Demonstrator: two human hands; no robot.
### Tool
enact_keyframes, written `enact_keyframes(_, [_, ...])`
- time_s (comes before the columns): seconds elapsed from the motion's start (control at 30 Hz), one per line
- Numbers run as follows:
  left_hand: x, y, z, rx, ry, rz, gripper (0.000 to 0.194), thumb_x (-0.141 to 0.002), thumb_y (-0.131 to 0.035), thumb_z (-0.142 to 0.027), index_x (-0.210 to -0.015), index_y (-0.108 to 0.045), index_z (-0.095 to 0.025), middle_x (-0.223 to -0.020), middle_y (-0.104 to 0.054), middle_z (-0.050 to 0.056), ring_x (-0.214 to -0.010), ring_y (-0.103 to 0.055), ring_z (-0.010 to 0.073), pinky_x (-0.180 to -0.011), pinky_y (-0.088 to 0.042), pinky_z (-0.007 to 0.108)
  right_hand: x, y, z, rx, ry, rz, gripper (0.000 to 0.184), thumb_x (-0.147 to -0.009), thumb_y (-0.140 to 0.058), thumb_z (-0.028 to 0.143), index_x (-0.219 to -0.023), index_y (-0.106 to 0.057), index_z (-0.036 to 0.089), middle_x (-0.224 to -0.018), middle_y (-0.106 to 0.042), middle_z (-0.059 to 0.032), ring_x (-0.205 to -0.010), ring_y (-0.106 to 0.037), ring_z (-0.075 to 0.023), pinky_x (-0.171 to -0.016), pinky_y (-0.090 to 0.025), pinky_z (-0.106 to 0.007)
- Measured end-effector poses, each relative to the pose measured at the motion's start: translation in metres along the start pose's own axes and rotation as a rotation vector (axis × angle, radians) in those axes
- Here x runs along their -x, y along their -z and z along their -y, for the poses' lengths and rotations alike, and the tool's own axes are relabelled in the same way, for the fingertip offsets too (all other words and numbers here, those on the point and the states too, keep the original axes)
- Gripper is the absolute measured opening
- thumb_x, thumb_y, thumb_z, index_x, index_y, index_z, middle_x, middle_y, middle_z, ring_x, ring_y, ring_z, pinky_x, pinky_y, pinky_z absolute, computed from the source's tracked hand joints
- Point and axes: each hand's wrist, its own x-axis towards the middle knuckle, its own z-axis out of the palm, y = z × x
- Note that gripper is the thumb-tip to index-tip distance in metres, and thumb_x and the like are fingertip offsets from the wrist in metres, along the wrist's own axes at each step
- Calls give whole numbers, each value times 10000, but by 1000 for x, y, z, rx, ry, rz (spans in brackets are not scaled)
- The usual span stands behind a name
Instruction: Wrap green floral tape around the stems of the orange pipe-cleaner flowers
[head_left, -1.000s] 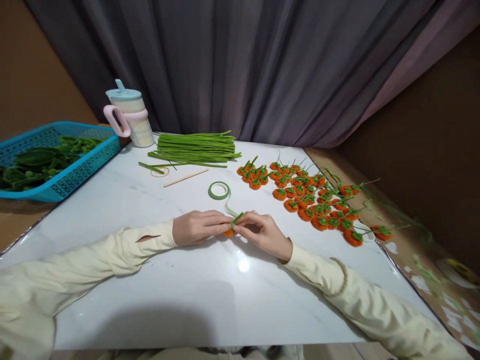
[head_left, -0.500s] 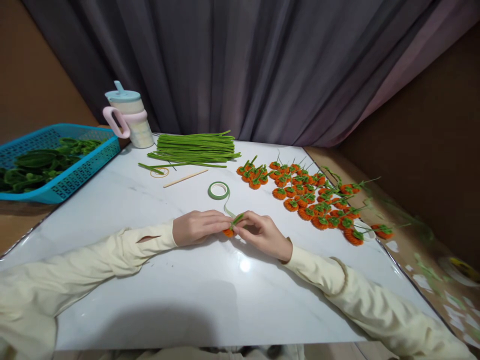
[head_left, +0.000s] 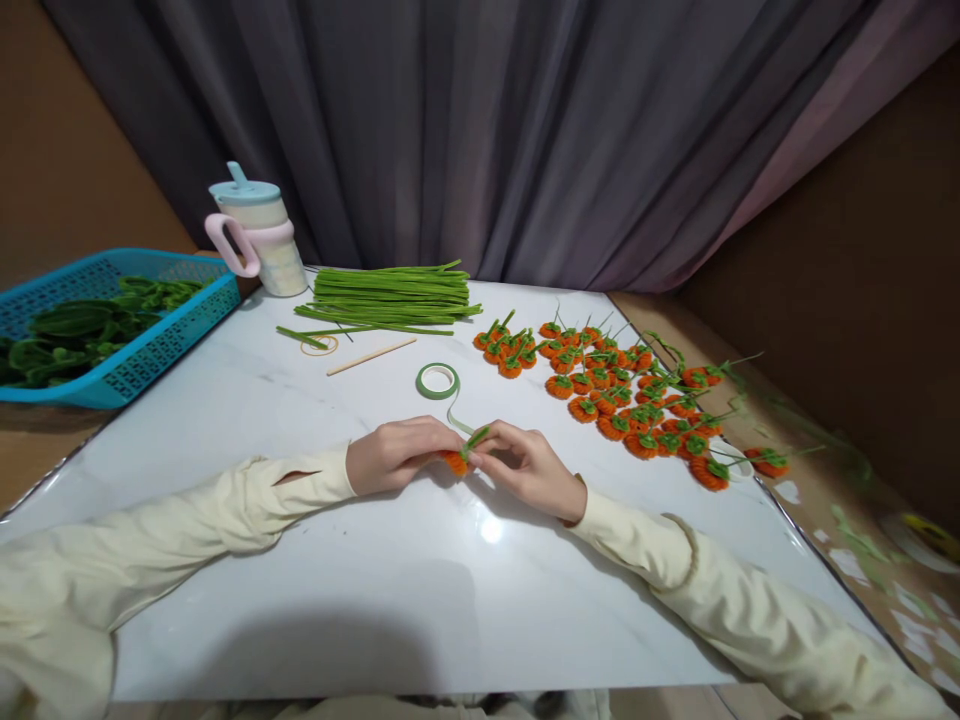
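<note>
Holding the small orange piece [head_left: 456, 463] in the left hand [head_left: 401, 453], fingertips closed on its side, near the middle of the desk [head_left: 300, 590]; pinching at the base of its green stem [head_left: 478, 437] with the right hand [head_left: 534, 473], thumb against finger. Probably binding that stem with the tape strip [head_left: 454, 420], running to the tape roll [head_left: 436, 395] just beyond. Seems to call for steady tension and slow turning. Note similar orange pieces [head_left: 603, 404] farther right.
</note>
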Motion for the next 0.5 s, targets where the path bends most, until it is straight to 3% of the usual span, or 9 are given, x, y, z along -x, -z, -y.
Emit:
enact_keyframes(0.27, [-2, -1, -5, 28, 100, -51, 185, -878, -449, -82, -1009, -568, -132, -877, -654, 105, -813, -607, 163, -693, -513, 269, 0, 1, -3, -95, -10, 13, 226, -809, -596, 303, -969, -491, 182, -750, -668, -27, -681, -606, -134, -669, -483, -269])
enact_keyframes(0.5, [-2, -2, -4, 37, 18, -14, 248, -852, -427, -22, -1046, -548, -118, -892, -635, 133, -847, -588, 184, -732, -508, 311, -3, 1, -5, -272, 24, 67, 237, -784, -635, 295, -956, -522, 176, -887, -565, -44, -782, -569, -129, -709, -482, -265])
